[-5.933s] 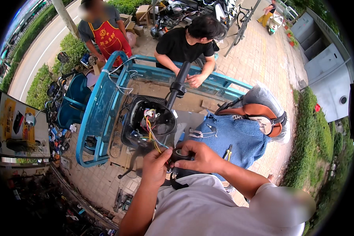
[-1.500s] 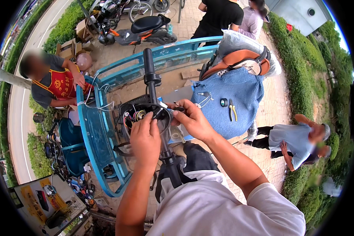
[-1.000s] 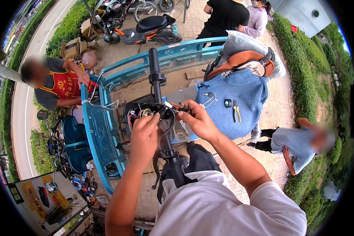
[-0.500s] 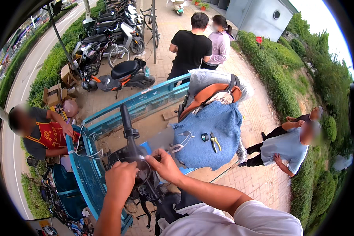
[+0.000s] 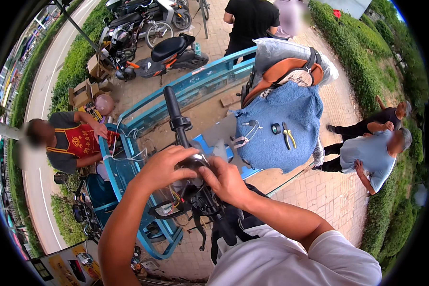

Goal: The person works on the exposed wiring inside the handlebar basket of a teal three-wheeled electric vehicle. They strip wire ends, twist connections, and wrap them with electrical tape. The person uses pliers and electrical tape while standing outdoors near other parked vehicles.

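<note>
My left hand (image 5: 163, 167) and my right hand (image 5: 229, 182) meet over the middle of a black handlebar (image 5: 175, 114). Between them is a glossy dark rounded cover (image 5: 194, 163), its underside hidden. The left fingers lie across its far side, with the thumb against the near side. My right thumb and fingers pinch its right edge. Just below the left hand, coloured wires (image 5: 178, 196) show in an opened housing. On a blue towel (image 5: 267, 143) to the right lie yellow-and-black pliers (image 5: 288, 137), a roll of black tape (image 5: 275, 128) and a looped white cord (image 5: 245, 138).
A blue metal cargo bed (image 5: 150, 114) surrounds the handlebar's far side. A brown seat (image 5: 286, 72) rests beside the towel. At left, a person in a red apron (image 5: 83, 145) touches the bed's rim. Other people stand beyond and at right. Parked scooters (image 5: 169, 50) line the back.
My hands have shifted onto the glossy cover, the left fingers spreading over it. The wires below are now exposed. The whole view has tilted, so the surroundings sit farther right and higher.
</note>
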A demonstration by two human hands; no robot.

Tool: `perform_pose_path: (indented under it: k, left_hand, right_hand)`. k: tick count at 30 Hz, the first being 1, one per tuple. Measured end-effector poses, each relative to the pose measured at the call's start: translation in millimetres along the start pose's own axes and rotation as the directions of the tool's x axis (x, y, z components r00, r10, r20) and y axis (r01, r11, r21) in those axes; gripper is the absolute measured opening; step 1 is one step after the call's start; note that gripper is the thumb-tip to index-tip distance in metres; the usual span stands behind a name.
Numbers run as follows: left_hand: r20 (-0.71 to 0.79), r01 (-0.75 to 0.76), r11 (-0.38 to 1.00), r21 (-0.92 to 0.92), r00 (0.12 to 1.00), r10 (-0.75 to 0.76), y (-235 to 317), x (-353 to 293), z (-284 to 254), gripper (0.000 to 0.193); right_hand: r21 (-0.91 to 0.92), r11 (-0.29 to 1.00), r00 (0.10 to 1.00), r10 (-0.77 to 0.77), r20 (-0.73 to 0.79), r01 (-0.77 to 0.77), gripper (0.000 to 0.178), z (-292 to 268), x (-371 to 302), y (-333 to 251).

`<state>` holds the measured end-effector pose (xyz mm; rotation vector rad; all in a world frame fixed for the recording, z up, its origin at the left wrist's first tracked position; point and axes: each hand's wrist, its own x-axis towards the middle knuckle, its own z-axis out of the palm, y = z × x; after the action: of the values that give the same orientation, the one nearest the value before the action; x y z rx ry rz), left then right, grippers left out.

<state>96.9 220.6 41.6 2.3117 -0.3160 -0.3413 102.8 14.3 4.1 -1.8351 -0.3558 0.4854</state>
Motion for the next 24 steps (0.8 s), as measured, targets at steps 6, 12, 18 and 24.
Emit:
perform_pose_path:
  k: [6,12,18,24]
  left_hand:
    - [-0.042,-0.018,1.000,0.007,0.999,0.018,-7.4,-8.5,6.4,0.058]
    - [0.091,0.021,0.999,-0.026,0.996,-0.018,-13.4,-7.4,-3.5,0.072]
    - [-0.002,0.056,0.998,0.012,0.998,-0.056,-21.8,-10.4,3.9,0.064]
    - [0.003,0.108,0.994,0.017,0.994,-0.108,-18.3,-10.8,4.8,0.064]
  right_hand:
    - [0.042,0.998,0.999,-0.037,-0.013,0.037,0.024,6.5,3.5,2.1]
    - [0.111,0.994,0.998,-0.026,0.052,0.020,0.026,1.7,5.5,10.9]
    - [0.133,0.987,0.994,-0.094,0.059,0.086,0.027,6.7,1.6,17.4]
    - [0.164,0.979,0.987,-0.139,0.076,0.125,0.030,7.2,2.4,24.4]
